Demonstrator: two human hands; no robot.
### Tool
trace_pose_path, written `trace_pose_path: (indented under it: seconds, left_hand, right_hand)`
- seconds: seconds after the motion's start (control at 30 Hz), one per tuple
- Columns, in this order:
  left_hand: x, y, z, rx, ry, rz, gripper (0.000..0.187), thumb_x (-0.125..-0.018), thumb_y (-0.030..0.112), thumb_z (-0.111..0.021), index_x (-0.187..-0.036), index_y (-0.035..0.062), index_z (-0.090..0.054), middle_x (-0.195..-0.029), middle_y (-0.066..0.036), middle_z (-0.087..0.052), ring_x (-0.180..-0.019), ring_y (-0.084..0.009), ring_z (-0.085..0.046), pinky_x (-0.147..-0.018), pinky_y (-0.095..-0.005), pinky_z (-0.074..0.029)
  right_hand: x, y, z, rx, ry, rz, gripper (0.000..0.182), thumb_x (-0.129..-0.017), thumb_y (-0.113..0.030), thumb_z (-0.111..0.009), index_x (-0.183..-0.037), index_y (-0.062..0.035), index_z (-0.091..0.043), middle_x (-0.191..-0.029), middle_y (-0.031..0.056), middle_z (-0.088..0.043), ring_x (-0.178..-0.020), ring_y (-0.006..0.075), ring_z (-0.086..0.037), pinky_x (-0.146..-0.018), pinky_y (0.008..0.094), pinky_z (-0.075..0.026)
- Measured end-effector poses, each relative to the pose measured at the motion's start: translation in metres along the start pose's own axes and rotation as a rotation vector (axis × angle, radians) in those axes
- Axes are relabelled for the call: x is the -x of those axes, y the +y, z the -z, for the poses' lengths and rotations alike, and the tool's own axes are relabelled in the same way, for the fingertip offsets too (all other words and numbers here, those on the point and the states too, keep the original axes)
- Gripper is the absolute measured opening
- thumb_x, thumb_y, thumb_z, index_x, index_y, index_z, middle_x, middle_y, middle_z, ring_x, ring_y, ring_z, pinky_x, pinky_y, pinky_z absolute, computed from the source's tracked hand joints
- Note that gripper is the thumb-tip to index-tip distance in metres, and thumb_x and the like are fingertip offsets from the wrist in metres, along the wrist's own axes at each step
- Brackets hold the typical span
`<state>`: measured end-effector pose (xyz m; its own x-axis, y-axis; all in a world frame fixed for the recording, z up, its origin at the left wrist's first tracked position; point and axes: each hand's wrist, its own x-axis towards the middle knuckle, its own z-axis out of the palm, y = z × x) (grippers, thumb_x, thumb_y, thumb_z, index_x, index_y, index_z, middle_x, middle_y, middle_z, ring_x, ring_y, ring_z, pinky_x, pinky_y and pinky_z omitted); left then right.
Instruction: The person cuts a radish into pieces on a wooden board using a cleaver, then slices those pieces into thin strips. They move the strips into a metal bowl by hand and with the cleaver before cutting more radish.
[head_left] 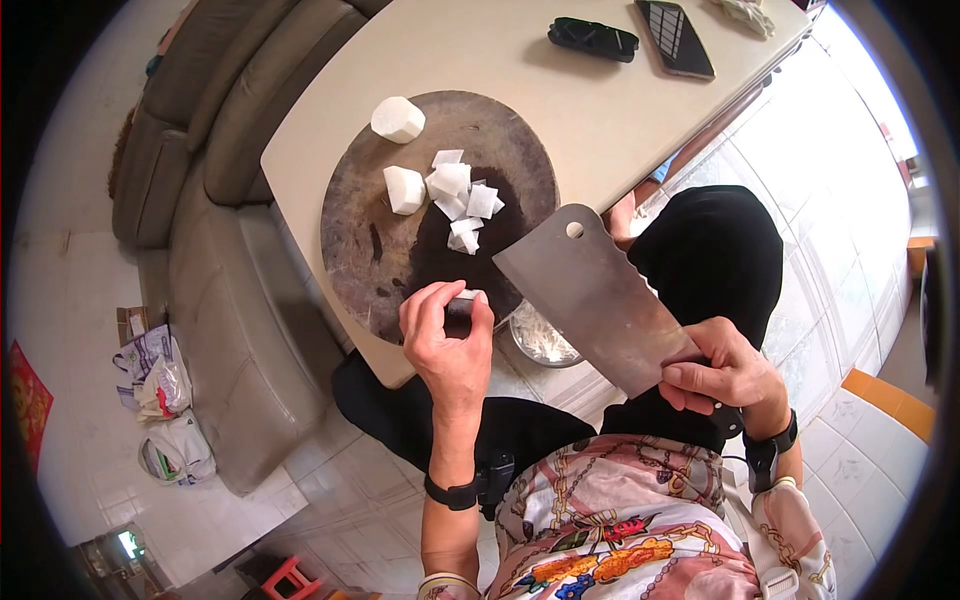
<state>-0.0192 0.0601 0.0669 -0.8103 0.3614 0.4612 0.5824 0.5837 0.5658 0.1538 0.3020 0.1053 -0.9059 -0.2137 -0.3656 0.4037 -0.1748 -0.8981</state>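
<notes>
My right hand (722, 368) grips a broad cleaver (600, 300) by its handle, with the blade tilted up to the left, off the board. Over the near edge of a round wooden chopping board (350, 250), my left hand (450, 345) is closed in a pinch on a small piece of white radish (468, 294), mostly hidden by the fingers. A loose heap of flat cut radish slices (450, 180) lies mid-board on a dark wet patch. Two peeled radish chunks (398, 120) stand at the board's far left.
Below the board's right edge, a bowl of white shreds (540, 335) is partly hidden by the cleaver. The cream table (480, 50) also carries a dark case (593, 38) and a phone (675, 38). A grey sofa (225, 300) runs along the left, with bags (170, 400) beyond it.
</notes>
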Motion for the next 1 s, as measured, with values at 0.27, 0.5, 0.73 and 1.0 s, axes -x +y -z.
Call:
trace_pose_path:
  seconds: [0.27, 0.5, 0.73, 1.0]
  left_hand:
    - [0.000, 0.000, 0.002, 0.058, -0.005, 0.064, 0.027, -0.070, -0.001, -0.076, -0.095, 0.0014, -0.067, -0.098, -0.011, -0.066, -0.091, -0.0289, -0.061, -0.080, -0.0385, -0.050]
    - [-0.040, -0.008, 0.008, 0.039, -0.069, 0.007, 0.024, -0.084, 0.009, -0.070, -0.107, 0.0014, -0.067, -0.105, -0.011, -0.065, -0.092, -0.0210, -0.061, -0.080, -0.0329, -0.048]
    - [-0.068, -0.016, -0.004, 0.023, -0.301, 0.023, 0.025, -0.082, 0.007, -0.072, -0.106, 0.0019, -0.069, -0.102, -0.007, -0.063, -0.082, -0.0163, -0.057, -0.073, -0.0287, -0.048]
    - [-0.068, -0.029, 0.001, 0.440, -0.200, 0.305, 0.013, -0.084, 0.002, -0.071, -0.096, -0.0012, -0.069, -0.086, -0.003, -0.068, -0.071, -0.0087, -0.059, -0.066, -0.0222, -0.047]
  right_hand:
    - [-0.001, -0.001, 0.000, -0.019, -0.009, -0.023, 0.028, -0.093, -0.015, -0.056, -0.069, -0.0011, -0.059, -0.060, -0.0019, -0.057, -0.045, 0.0031, -0.048, -0.041, 0.0205, -0.035]
    - [0.000, -0.001, 0.001, -0.032, 0.006, 0.001, 0.028, -0.093, -0.014, -0.055, -0.069, -0.0007, -0.059, -0.060, -0.0015, -0.058, -0.045, 0.0031, -0.049, -0.041, 0.0205, -0.035]
    - [0.002, -0.001, 0.002, -0.042, 0.012, 0.006, 0.026, -0.093, -0.013, -0.055, -0.072, 0.0002, -0.059, -0.061, -0.0008, -0.059, -0.046, 0.0033, -0.049, -0.041, 0.0201, -0.035]
    - [0.001, 0.002, 0.003, -0.056, -0.012, 0.025, 0.025, -0.094, -0.014, -0.055, -0.074, 0.0006, -0.059, -0.062, -0.0005, -0.059, -0.046, 0.0035, -0.050, -0.041, 0.0201, -0.036]
